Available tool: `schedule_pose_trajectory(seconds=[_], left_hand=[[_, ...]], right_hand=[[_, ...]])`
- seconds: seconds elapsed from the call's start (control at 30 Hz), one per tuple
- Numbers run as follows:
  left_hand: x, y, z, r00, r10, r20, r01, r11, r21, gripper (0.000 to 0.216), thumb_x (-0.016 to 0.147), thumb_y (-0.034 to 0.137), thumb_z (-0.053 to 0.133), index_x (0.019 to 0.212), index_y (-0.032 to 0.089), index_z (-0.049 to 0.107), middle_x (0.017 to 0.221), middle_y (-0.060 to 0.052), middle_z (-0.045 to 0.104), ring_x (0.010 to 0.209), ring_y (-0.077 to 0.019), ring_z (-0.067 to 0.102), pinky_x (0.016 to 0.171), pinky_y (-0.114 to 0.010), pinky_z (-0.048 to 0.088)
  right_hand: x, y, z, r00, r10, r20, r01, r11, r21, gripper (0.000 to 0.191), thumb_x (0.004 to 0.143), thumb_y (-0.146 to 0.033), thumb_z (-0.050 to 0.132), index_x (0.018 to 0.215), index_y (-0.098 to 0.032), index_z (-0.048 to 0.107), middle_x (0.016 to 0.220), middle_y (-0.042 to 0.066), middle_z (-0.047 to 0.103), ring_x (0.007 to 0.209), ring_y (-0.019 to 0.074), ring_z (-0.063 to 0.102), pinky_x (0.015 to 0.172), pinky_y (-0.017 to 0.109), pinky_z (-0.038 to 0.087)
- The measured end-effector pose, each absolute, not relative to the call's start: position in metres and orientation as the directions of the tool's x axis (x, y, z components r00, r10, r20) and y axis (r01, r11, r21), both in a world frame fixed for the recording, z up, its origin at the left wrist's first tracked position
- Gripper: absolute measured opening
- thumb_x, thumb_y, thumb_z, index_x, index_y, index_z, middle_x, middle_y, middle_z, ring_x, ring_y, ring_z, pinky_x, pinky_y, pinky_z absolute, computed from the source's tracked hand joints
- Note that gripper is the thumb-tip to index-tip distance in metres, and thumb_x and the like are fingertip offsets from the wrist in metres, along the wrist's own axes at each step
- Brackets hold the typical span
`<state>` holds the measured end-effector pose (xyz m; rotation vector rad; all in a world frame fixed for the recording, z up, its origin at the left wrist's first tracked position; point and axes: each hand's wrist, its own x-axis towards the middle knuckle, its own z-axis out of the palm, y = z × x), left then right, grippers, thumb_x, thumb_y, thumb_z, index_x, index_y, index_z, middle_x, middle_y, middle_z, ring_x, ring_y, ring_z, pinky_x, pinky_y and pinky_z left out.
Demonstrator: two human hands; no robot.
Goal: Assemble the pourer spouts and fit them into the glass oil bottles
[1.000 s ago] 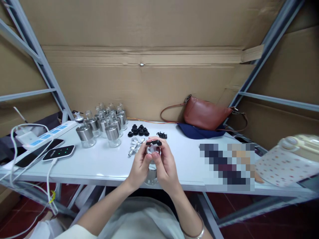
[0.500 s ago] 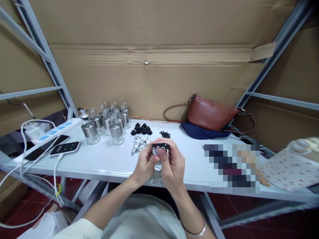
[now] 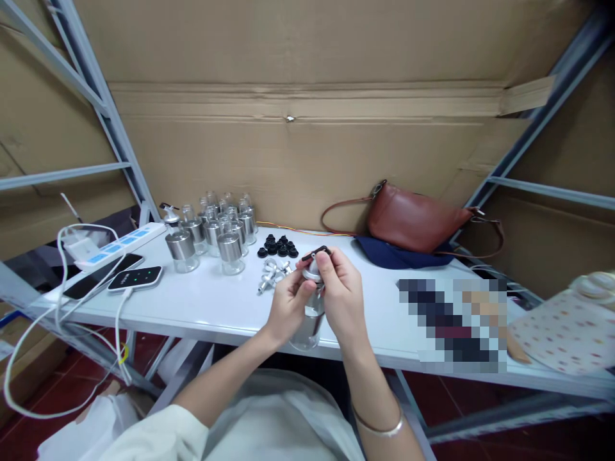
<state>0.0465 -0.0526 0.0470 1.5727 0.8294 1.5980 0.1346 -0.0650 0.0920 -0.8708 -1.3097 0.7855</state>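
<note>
Just over the table's front edge, a glass bottle with a metal sleeve leans slightly, its top tilted to the right. At its neck is a silver pouring spout with a black lever across the top. My left hand is closed round the left side of the spout and neck. From the right, my right hand grips the spout, its thumb pressed near the lever; some fingers are hidden behind. Loose silver spouts lie just beyond my left hand, with black stoppers in a pile behind them.
Several sleeved glass bottles stand at the back left, one with a spout. A power strip, phone and cabled device lie left. A brown bag rests on dark blue cloth; a dotted pouch is far right.
The bottle has tilted, and more of its silver spout shows between my hands. My right hand has risen slightly, its thumb now near the lever. The whole view has shifted a little.
</note>
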Motion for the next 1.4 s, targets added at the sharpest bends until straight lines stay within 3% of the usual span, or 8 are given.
schedule_pose_trajectory(seconds=[0.23, 0.47, 0.6, 0.7, 0.77, 0.9, 1.13, 1.4], left_hand=[[0.049, -0.055, 0.051, 0.007, 0.871, 0.491, -0.095, -0.489, 0.867, 0.066, 0.073, 0.072, 0.048, 0.090, 0.012, 0.069, 0.070, -0.008, 0.067, 0.066, -0.0177, 0.060, 0.064, -0.026, 0.049], [0.050, -0.053, 0.045, 0.087, 0.822, 0.563, -0.092, -0.556, 0.826, 0.064, 0.079, 0.068, 0.043, 0.099, 0.013, 0.067, 0.068, -0.005, 0.065, 0.067, -0.0179, 0.059, 0.069, -0.028, 0.048], [0.051, -0.052, 0.047, 0.122, 0.820, 0.560, -0.105, -0.550, 0.828, 0.062, 0.080, 0.069, 0.041, 0.089, 0.013, 0.067, 0.066, -0.005, 0.063, 0.066, -0.0180, 0.059, 0.068, -0.029, 0.048], [0.045, -0.055, 0.048, 0.136, 0.812, 0.568, -0.135, -0.552, 0.823, 0.058, 0.081, 0.066, 0.043, 0.090, 0.014, 0.065, 0.066, -0.005, 0.063, 0.065, -0.0168, 0.059, 0.066, -0.028, 0.048], [0.034, -0.058, 0.050, 0.100, 0.815, 0.571, -0.153, -0.555, 0.818, 0.053, 0.081, 0.064, 0.046, 0.094, 0.015, 0.063, 0.067, -0.004, 0.062, 0.064, -0.0157, 0.058, 0.063, -0.027, 0.047], [-0.008, -0.055, 0.066, -0.102, 0.801, 0.590, -0.103, -0.599, 0.794, 0.048, 0.084, 0.060, 0.045, 0.094, 0.016, 0.062, 0.068, -0.002, 0.062, 0.063, -0.0136, 0.059, 0.060, -0.024, 0.047], [-0.098, -0.010, 0.075, -0.489, 0.531, 0.692, 0.399, -0.569, 0.719, 0.045, 0.086, 0.057, 0.043, 0.092, 0.015, 0.058, 0.072, -0.001, 0.060, 0.068, -0.0124, 0.057, 0.069, -0.024, 0.046], [-0.139, 0.047, 0.056, -0.542, 0.536, 0.647, 0.570, -0.331, 0.752, 0.033, 0.090, 0.044, 0.038, 0.096, 0.016, 0.054, 0.082, -0.005, 0.065, 0.078, -0.0158, 0.060, 0.079, -0.027, 0.045]], right_hand=[[0.138, -0.054, 0.100, 0.033, 0.944, 0.328, -0.166, 0.329, -0.930, 0.032, 0.077, -0.050, 0.057, 0.069, -0.019, 0.053, 0.068, 0.001, 0.063, 0.062, 0.0139, 0.057, 0.046, 0.021, 0.037], [0.143, -0.052, 0.100, 0.024, 0.986, 0.168, -0.448, 0.161, -0.880, 0.041, 0.067, -0.055, 0.067, 0.073, -0.016, 0.057, 0.066, 0.000, 0.062, 0.048, 0.0114, 0.057, 0.027, 0.016, 0.023], [0.147, -0.054, 0.088, 0.093, 0.980, 0.176, -0.591, 0.197, -0.782, 0.036, 0.068, -0.050, 0.070, 0.077, -0.017, 0.057, 0.073, 0.001, 0.064, 0.067, 0.0159, 0.065, 0.034, 0.017, 0.036], [0.154, -0.052, 0.074, 0.153, 0.979, 0.133, -0.692, 0.202, -0.693, 0.028, 0.073, -0.045, 0.068, 0.076, -0.019, 0.057, 0.075, 0.000, 0.064, 0.075, 0.0159, 0.066, 0.057, 0.026, 0.053], [0.160, -0.050, 0.063, 0.213, 0.972, 0.099, -0.724, 0.225, -0.653, 0.024, 0.075, -0.041, 0.067, 0.075, -0.019, 0.058, 0.075, -0.001, 0.064, 0.078, 0.0150, 0.065, 0.073, 0.032, 0.054], [0.167, -0.047, 0.039, 0.336, 0.940, 0.065, -0.680, 0.290, -0.674, 0.025, 0.075, -0.041, 0.067, 0.072, -0.018, 0.058, 0.083, 0.001, 0.066, 0.086, 0.0156, 0.064, 0.079, 0.032, 0.051], [0.162, -0.042, 0.000, 0.563, 0.826, 0.028, -0.478, 0.353, -0.804, 0.029, 0.072, -0.044, 0.065, 0.083, -0.017, 0.063, 0.086, 0.002, 0.064, 0.078, 0.0136, 0.059, 0.066, 0.025, 0.045], [0.160, -0.039, -0.016, 0.569, 0.820, 0.066, -0.395, 0.343, -0.852, 0.035, 0.075, -0.050, 0.059, 0.088, -0.017, 0.063, 0.087, 0.003, 0.065, 0.074, 0.0138, 0.060, 0.060, 0.023, 0.043]])
